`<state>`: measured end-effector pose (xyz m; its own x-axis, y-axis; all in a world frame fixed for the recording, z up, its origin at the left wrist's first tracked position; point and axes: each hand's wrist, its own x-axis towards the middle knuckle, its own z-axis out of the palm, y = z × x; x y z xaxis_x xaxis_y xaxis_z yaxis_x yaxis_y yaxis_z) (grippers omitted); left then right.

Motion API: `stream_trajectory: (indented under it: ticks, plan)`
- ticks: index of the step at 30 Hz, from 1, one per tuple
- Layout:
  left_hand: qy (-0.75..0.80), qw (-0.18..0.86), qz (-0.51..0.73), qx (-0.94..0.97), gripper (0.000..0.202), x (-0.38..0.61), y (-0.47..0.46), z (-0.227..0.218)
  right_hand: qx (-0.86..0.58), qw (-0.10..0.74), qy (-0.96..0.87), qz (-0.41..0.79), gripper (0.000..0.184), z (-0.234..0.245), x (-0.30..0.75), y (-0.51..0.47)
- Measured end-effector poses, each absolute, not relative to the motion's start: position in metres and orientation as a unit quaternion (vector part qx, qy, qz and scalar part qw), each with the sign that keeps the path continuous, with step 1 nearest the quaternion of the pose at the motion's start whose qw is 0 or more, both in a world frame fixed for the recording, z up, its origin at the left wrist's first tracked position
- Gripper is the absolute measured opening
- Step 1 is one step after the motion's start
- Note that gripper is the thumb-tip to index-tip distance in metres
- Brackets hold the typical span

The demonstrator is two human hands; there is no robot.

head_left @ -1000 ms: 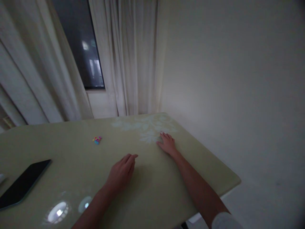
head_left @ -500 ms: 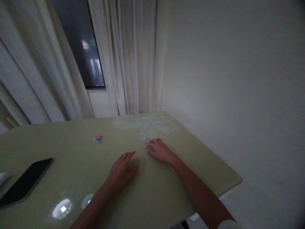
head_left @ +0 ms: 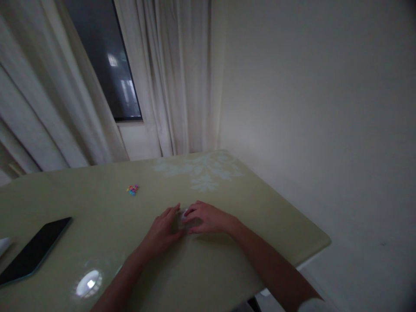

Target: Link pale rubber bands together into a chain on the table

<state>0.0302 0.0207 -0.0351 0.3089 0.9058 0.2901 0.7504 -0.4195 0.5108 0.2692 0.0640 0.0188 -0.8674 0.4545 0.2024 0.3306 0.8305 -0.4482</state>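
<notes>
My right hand lies on the pale green table with its fingers curled over a small pale, see-through object that I cannot name. My left hand rests flat beside it, fingers stretched out, and its fingertips touch the same object from the left. Both hands meet near the middle of the table. A tiny heap of colourful bits lies farther back to the left, apart from both hands.
A black phone lies face up at the table's left edge. White curtains and a dark window stand behind the table. A plain wall runs along the right. A lamp's reflection shines on the tabletop.
My right hand has slid from the floral print at the far right back towards me and leftwards, bringing the small pale object. It now meets my left hand, which barely moved.
</notes>
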Motion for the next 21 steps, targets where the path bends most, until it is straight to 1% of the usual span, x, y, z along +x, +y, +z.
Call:
stream_trajectory:
  ticks: [2,6,7,16,21]
  plan:
    - [0.516,0.154,0.274,0.796,0.066,0.031,0.02,-0.032,-0.21,0.16,-0.942,0.208,0.033,0.016,0.269,0.066]
    - [0.493,0.178,0.276,0.806,0.055,0.032,0.019,-0.026,-0.258,0.183,-0.932,0.179,0.06,0.006,0.268,0.071]
    - [0.493,0.179,0.275,0.806,0.054,0.032,0.019,-0.025,-0.264,0.185,-0.931,0.172,0.064,0.004,0.269,0.073]
    - [0.518,0.202,0.234,0.798,0.059,0.032,0.013,-0.013,-0.259,0.188,-0.931,0.173,0.075,-0.008,0.269,0.076]
    - [0.511,0.211,0.243,0.797,0.058,0.033,0.012,-0.012,-0.259,0.182,-0.932,0.179,0.07,-0.01,0.268,0.074]
